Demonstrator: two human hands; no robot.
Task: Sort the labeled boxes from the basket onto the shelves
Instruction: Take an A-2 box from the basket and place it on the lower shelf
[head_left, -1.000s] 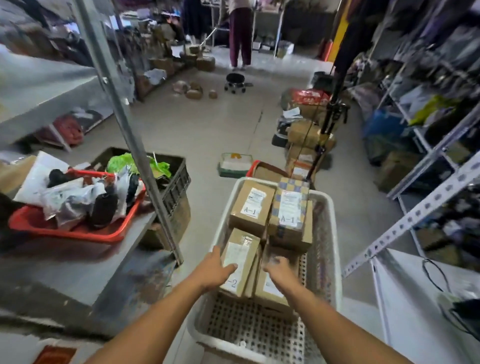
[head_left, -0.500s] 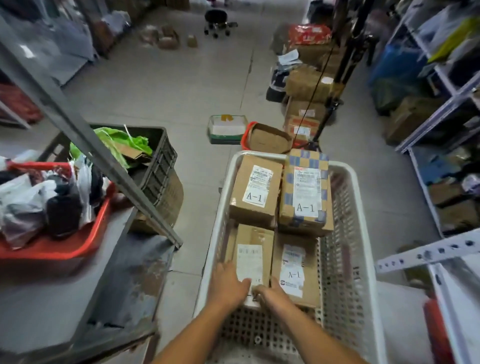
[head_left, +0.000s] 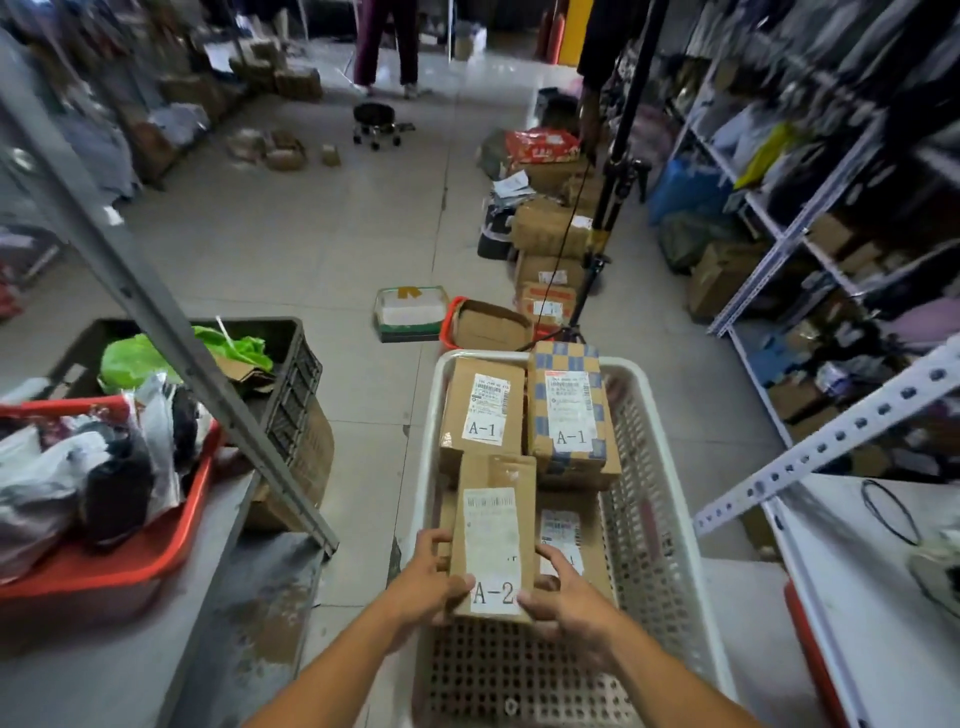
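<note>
Far left, at your 9 o'clock: a red tub (head_left: 111, 564) of bagged clothing sits on the grey shelf (head_left: 156, 649). Just beyond it, at about 10 o'clock, a black crate (head_left: 291, 364) on the floor holds a green bag (head_left: 140, 358) and cardboard scraps. A grey shelf post (head_left: 171, 332) slants across in front of both.

Centre, 12 o'clock low: the white basket (head_left: 670, 499) stands in front of you. Your left hand (head_left: 423, 584) grips the near left edge of the A-2 box (head_left: 493, 535), fingers curled round its side. Your right hand (head_left: 569, 597) grips the near right corner of the same box, fingers curled under it. The box is lifted above the basket's near half, tilted, label up.

Behind it, at the basket's far end, two A-1 boxes lie side by side: a plain one (head_left: 483, 410) on the left, a checkered one (head_left: 569, 405) on the right. Another labeled box (head_left: 563, 530) lies under your right hand; its mark is partly hidden.

At 1 o'clock: a stack of parcels (head_left: 548, 244) on the floor beside a black tripod (head_left: 618, 171).

Right, 3 o'clock: white shelves (head_left: 831, 441) packed with goods.
</note>
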